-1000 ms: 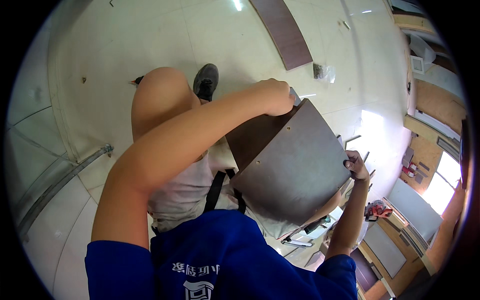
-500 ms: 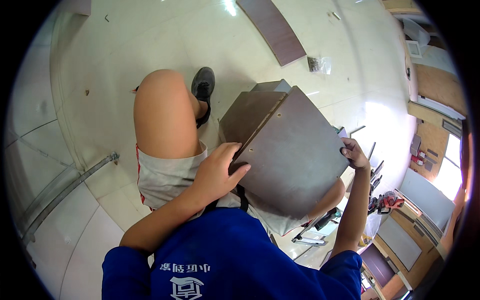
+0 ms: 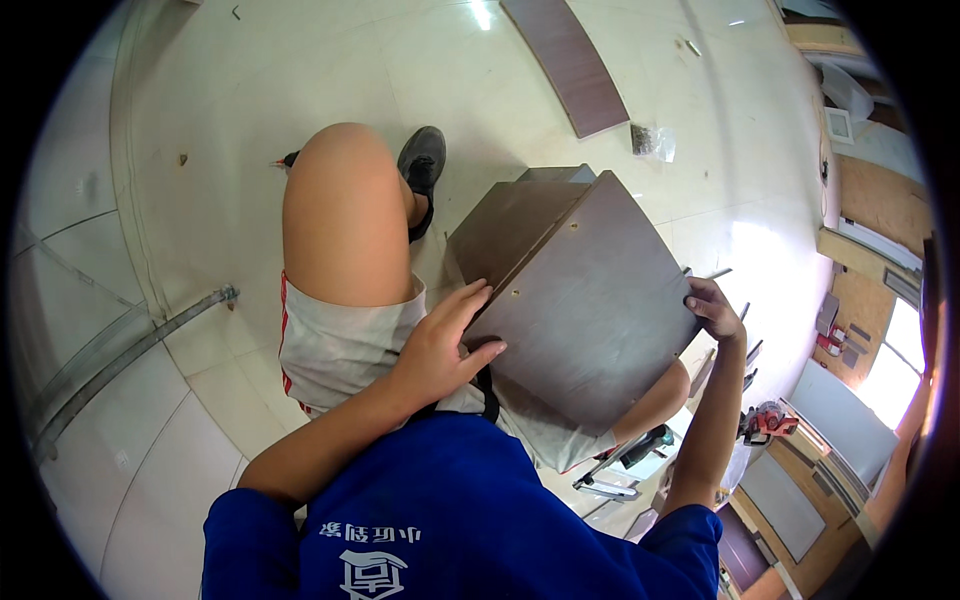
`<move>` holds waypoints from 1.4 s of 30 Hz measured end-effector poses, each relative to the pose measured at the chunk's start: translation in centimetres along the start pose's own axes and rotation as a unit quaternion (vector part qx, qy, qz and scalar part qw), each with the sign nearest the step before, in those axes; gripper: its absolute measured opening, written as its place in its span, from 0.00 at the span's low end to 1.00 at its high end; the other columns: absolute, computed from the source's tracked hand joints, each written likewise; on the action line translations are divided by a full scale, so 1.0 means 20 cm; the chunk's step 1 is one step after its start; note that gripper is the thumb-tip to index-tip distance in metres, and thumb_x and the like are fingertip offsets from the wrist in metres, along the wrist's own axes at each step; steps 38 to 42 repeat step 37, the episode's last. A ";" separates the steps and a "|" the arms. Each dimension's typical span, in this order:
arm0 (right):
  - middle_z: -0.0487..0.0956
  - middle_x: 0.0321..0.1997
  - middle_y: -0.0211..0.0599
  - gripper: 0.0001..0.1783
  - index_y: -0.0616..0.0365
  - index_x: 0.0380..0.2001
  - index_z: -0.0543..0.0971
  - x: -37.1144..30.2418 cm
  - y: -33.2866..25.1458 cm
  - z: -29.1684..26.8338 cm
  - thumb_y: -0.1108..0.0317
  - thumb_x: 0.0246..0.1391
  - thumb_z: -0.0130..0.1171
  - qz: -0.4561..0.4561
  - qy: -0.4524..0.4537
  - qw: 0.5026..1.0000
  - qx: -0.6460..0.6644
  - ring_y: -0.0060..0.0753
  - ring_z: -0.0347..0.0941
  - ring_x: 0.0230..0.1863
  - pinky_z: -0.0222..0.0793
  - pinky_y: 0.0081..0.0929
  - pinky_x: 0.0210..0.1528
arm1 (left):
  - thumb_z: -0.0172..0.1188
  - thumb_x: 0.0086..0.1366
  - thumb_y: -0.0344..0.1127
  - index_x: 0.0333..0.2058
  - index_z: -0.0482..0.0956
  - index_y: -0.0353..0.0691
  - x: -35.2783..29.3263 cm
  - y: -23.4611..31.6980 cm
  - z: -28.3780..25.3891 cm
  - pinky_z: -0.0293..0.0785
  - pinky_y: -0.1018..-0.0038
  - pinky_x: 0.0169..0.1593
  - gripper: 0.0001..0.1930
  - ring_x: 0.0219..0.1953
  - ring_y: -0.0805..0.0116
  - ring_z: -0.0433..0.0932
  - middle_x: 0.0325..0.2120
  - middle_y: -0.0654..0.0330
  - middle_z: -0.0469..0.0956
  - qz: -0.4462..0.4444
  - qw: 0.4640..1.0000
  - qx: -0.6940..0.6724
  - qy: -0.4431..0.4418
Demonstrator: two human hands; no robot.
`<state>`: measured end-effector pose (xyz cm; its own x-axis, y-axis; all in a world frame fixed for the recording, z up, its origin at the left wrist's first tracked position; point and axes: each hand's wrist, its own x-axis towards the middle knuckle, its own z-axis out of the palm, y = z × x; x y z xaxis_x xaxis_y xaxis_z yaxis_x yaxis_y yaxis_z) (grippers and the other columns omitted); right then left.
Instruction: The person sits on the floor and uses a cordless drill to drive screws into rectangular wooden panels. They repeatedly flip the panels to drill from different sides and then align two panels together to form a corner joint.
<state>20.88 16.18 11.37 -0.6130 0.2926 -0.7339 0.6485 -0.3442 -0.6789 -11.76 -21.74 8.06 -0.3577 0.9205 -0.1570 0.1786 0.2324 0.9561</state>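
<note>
A brown box made of panels [image 3: 590, 310], probably a small cabinet or drawer, rests tilted against my thigh. Two small fittings or holes show along the top panel's left edge. My left hand [image 3: 445, 345] grips the near left edge of that panel, thumb on its face and fingers along the seam with the side panel [image 3: 520, 215]. At the right corner my right hand [image 3: 715, 308] holds the panel's edge, with its fingertips partly hidden beneath. The box's inside and underside cannot be seen.
A long brown board [image 3: 570, 65] lies on the tiled floor ahead, beside a clear bag of small hardware [image 3: 652, 141]. To the right are a green-and-black power tool [image 3: 645, 447] and a red tool [image 3: 768, 424]. A metal pipe [image 3: 130, 365] runs at the left.
The top panel's left edge now sits closer to the side panel, and the seam between them looks narrower. Both hands keep their hold; the whole view has shifted slightly.
</note>
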 end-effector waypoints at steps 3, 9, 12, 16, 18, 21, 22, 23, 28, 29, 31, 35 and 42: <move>0.71 0.29 0.24 0.22 0.64 0.38 0.79 0.03 -0.07 0.04 0.51 0.65 0.61 0.014 0.056 0.985 -0.161 0.20 0.64 0.34 0.61 0.22 0.38 | 0.72 0.59 0.36 0.60 0.71 0.27 0.00 -0.01 0.00 0.73 0.64 0.61 0.34 0.61 0.48 0.75 0.62 0.40 0.71 0.000 1.000 -0.004 -0.005; 0.63 0.20 0.26 0.30 0.64 0.27 0.73 0.14 -0.25 0.30 0.43 0.65 0.59 -0.042 0.124 0.938 -0.321 0.21 0.57 0.25 0.55 0.28 0.27 | 0.72 0.60 0.37 0.60 0.70 0.26 0.00 -0.02 0.00 0.71 0.64 0.63 0.34 0.62 0.47 0.74 0.61 0.39 0.71 -0.009 1.000 -0.022 0.000; 0.64 0.17 0.32 0.32 0.66 0.26 0.73 0.17 -0.28 0.39 0.42 0.63 0.61 -0.030 0.166 0.907 -0.385 0.23 0.57 0.24 0.56 0.30 0.26 | 0.71 0.60 0.38 0.59 0.71 0.26 0.00 -0.01 -0.01 0.69 0.62 0.65 0.33 0.64 0.46 0.72 0.61 0.39 0.71 -0.024 0.999 -0.033 0.000; 0.64 0.15 0.39 0.33 0.67 0.26 0.73 0.18 -0.26 0.41 0.41 0.60 0.63 -0.075 0.194 0.891 -0.405 0.28 0.57 0.21 0.57 0.34 0.25 | 0.71 0.61 0.38 0.59 0.72 0.26 0.00 0.00 -0.02 0.69 0.62 0.66 0.32 0.64 0.46 0.72 0.61 0.39 0.72 -0.027 0.999 -0.033 0.000; 0.64 0.15 0.41 0.34 0.67 0.25 0.73 0.18 -0.26 0.42 0.40 0.59 0.63 -0.080 0.203 0.886 -0.409 0.30 0.57 0.20 0.57 0.35 0.25 | 0.70 0.61 0.38 0.60 0.71 0.26 0.00 0.00 -0.02 0.69 0.62 0.66 0.33 0.64 0.46 0.72 0.61 0.39 0.72 -0.034 0.999 -0.038 -0.003; 0.62 0.14 0.44 0.34 0.68 0.26 0.73 0.19 -0.27 0.43 0.41 0.59 0.64 -0.092 0.211 0.872 -0.433 0.32 0.56 0.18 0.57 0.37 0.24 | 0.70 0.61 0.38 0.61 0.70 0.26 -0.01 0.00 -0.02 0.69 0.62 0.66 0.33 0.64 0.46 0.72 0.61 0.39 0.72 -0.052 0.997 -0.053 -0.012; 0.62 0.14 0.44 0.33 0.68 0.26 0.73 0.19 -0.27 0.44 0.41 0.59 0.64 -0.091 0.211 0.869 -0.437 0.33 0.56 0.18 0.57 0.37 0.24 | 0.70 0.61 0.38 0.61 0.70 0.26 -0.01 0.00 -0.02 0.69 0.62 0.66 0.34 0.64 0.46 0.72 0.61 0.39 0.72 -0.060 0.996 -0.058 -0.015; 0.62 0.14 0.45 0.33 0.68 0.26 0.73 0.19 -0.28 0.44 0.42 0.59 0.64 -0.089 0.211 0.867 -0.442 0.33 0.56 0.18 0.57 0.37 0.24 | 0.70 0.61 0.38 0.61 0.69 0.27 -0.01 0.00 -0.02 0.69 0.62 0.66 0.34 0.63 0.46 0.72 0.61 0.39 0.72 -0.061 0.996 -0.061 -0.016; 0.62 0.14 0.47 0.31 0.68 0.25 0.74 0.19 -0.27 0.44 0.44 0.59 0.64 -0.095 0.215 0.867 -0.439 0.36 0.55 0.18 0.57 0.38 0.24 | 0.68 0.62 0.38 0.61 0.69 0.27 0.00 0.01 -0.02 0.70 0.62 0.65 0.32 0.62 0.45 0.73 0.60 0.40 0.73 -0.053 0.997 -0.061 -0.018; 0.62 0.13 0.47 0.31 0.68 0.25 0.73 0.19 -0.26 0.44 0.44 0.59 0.64 -0.098 0.216 0.871 -0.431 0.37 0.55 0.18 0.57 0.38 0.23 | 0.68 0.63 0.38 0.61 0.69 0.27 0.00 0.01 -0.02 0.70 0.61 0.64 0.32 0.61 0.45 0.74 0.59 0.40 0.73 -0.057 0.996 -0.066 -0.017; 0.62 0.13 0.47 0.31 0.67 0.25 0.73 0.19 -0.26 0.44 0.44 0.59 0.64 -0.102 0.222 0.870 -0.428 0.37 0.55 0.17 0.57 0.39 0.23 | 0.67 0.63 0.38 0.61 0.68 0.27 0.02 0.02 -0.03 0.71 0.61 0.64 0.31 0.60 0.44 0.74 0.59 0.40 0.73 -0.060 0.995 -0.076 -0.017; 0.64 0.13 0.49 0.32 0.67 0.24 0.73 0.20 -0.28 0.43 0.44 0.60 0.63 -0.091 0.229 0.857 -0.452 0.39 0.57 0.17 0.58 0.40 0.23 | 0.66 0.64 0.41 0.62 0.66 0.28 0.07 0.03 -0.01 0.69 0.60 0.64 0.33 0.61 0.43 0.73 0.60 0.40 0.72 -0.066 0.995 -0.071 -0.008; 0.64 0.13 0.50 0.32 0.67 0.23 0.73 0.20 -0.28 0.44 0.44 0.60 0.63 -0.087 0.230 0.856 -0.455 0.39 0.57 0.17 0.58 0.40 0.23 | 0.66 0.64 0.43 0.64 0.64 0.28 0.11 0.01 0.00 0.67 0.60 0.66 0.36 0.63 0.44 0.71 0.61 0.39 0.71 -0.034 0.998 -0.044 -0.009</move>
